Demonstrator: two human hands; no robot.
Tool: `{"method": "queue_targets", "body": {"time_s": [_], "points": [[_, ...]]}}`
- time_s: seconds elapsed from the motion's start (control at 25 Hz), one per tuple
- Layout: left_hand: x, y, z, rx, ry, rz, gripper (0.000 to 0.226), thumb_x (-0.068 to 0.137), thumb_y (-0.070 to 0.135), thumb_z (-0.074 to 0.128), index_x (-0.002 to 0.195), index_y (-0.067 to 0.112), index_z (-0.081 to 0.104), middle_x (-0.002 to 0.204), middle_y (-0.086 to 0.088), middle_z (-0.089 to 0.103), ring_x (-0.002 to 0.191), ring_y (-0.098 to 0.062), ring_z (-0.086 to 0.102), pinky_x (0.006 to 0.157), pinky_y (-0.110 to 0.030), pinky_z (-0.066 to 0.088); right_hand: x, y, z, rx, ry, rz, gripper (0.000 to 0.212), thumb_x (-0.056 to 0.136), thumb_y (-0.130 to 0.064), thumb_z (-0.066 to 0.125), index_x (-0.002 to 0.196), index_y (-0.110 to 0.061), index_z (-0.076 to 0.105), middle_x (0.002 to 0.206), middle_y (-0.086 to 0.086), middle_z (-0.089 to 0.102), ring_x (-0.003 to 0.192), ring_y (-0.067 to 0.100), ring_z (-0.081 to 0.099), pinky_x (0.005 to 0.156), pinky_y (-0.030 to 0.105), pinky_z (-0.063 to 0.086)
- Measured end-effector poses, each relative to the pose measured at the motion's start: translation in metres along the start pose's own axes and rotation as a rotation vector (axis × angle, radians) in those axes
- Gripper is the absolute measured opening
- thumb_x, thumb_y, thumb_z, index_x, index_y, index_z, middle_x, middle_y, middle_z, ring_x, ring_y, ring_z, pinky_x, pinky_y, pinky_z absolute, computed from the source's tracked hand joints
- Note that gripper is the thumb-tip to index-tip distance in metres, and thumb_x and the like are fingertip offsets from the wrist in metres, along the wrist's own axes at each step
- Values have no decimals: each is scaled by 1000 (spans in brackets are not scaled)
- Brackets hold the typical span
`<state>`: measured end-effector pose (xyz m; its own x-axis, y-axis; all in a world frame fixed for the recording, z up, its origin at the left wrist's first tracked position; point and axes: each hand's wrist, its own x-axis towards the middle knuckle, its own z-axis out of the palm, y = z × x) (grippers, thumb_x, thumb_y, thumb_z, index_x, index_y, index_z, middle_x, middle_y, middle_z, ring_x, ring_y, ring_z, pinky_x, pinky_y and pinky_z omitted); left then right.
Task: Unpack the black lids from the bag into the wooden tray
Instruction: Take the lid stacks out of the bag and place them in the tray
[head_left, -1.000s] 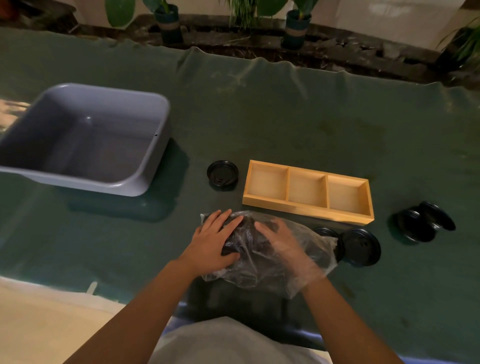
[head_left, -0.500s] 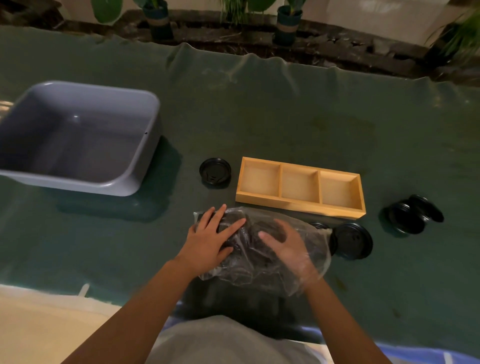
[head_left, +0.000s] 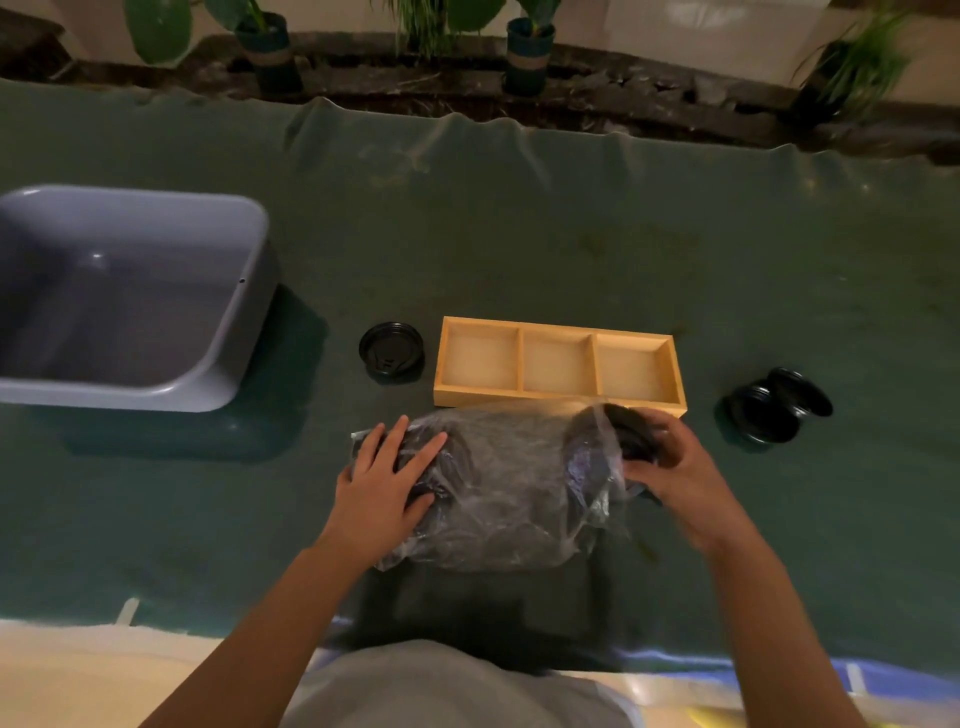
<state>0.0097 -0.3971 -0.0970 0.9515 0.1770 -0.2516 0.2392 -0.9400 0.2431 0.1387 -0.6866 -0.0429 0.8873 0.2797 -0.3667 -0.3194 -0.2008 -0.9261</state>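
Observation:
A clear plastic bag (head_left: 511, 483) with black lids inside lies on the green cloth just in front of the wooden tray (head_left: 558, 402), whose three compartments hold nothing. My left hand (head_left: 387, 475) presses flat on the bag's left end, fingers spread. My right hand (head_left: 670, 462) is at the bag's right, open end, closed around a stack of black lids (head_left: 631, 431) held tilted on edge. One black lid (head_left: 390, 352) lies left of the tray. A small pile of black lids (head_left: 776, 408) sits right of the tray.
A grey plastic tub (head_left: 130, 296) stands at the left on the green cloth (head_left: 519, 234). Potted plants (head_left: 270, 47) line the far edge behind the table. The near table edge and my grey shirt are at the bottom.
My right hand has come out of the bag to its right end and now grips black lids. The lids that lay right of the bag are no longer on the cloth. My left hand stays put.

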Motion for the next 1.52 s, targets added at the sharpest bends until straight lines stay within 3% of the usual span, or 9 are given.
{"method": "queue_targets", "body": {"time_s": [0.16, 0.32, 0.48, 0.68, 1.04, 1.16, 1.32, 1.44, 1.52], "points": [[2, -1, -1, -21, 5, -14, 75, 89, 46, 48, 137, 53, -10, 159, 3, -4, 144, -25, -5, 108, -59, 26, 9, -36, -37, 207, 106, -170, 58, 71, 17, 60, 103, -32, 60, 100, -6, 69, 98, 14, 64, 74, 24, 58], [2, -1, -2, -6, -10, -24, 79, 89, 47, 47, 132, 51, -20, 158, 3, -5, 144, -25, -7, 109, -58, 27, 44, -84, -22, 291, -1, -268, 52, 67, 6, 66, 102, -32, 64, 107, -5, 67, 100, 11, 65, 70, 22, 55], [1, -2, -3, -2, -19, -27, 82, 89, 48, 46, 125, 55, -27, 158, 3, -8, 144, -25, -9, 110, -58, 25, 102, -85, 55, 104, -169, -121, 50, 71, 10, 67, 106, -24, 58, 105, 2, 59, 102, 22, 58, 70, 29, 55], [1, 1, -4, 4, -37, -33, 80, 89, 48, 44, 119, 63, -28, 158, 3, -9, 144, -26, -10, 108, -59, 26, 152, -49, 121, -194, -195, 61, 57, 69, -2, 75, 120, -15, 54, 121, 12, 55, 113, 28, 55, 95, 46, 50], [3, 0, -2, 0, -67, 2, 81, 89, 49, 43, 119, 64, -31, 158, 3, -12, 144, -27, -11, 110, -61, 20, 190, -22, 132, -952, -101, -188, 48, 76, -47, 66, 107, -12, 67, 108, 17, 64, 110, 32, 55, 91, 40, 45], [5, -1, -2, 0, -70, 11, 82, 89, 49, 43, 120, 64, -31, 158, 3, -12, 144, -27, -11, 110, -60, 19, 180, -11, 124, -1096, -50, -240, 62, 77, -54, 60, 130, -26, 47, 130, 12, 46, 124, 31, 37, 100, 45, 34], [5, -1, -1, 12, -74, 18, 82, 89, 50, 44, 121, 63, -31, 158, 2, -12, 143, -26, -11, 110, -60, 19, 154, 4, 126, -1356, -127, -657, 53, 88, -48, 42, 138, -33, 35, 150, 4, 32, 139, 29, 24, 108, 55, 23], [4, -1, -1, 15, -64, 15, 82, 89, 51, 43, 122, 62, -30, 158, 2, -14, 144, -26, -12, 110, -60, 19, 138, -1, 132, -1443, -315, -467, 53, 94, -51, 26, 144, -37, 17, 159, -4, 6, 146, 20, -2, 112, 60, 3], [4, -2, -1, 15, -63, 17, 83, 89, 51, 44, 124, 60, -30, 156, 3, -21, 143, -26, -16, 111, -61, 19, 128, -20, 130, -1393, -286, -462, 56, 94, -50, 27, 146, -36, 9, 160, -1, 0, 146, 21, -5, 113, 59, 3]]}}
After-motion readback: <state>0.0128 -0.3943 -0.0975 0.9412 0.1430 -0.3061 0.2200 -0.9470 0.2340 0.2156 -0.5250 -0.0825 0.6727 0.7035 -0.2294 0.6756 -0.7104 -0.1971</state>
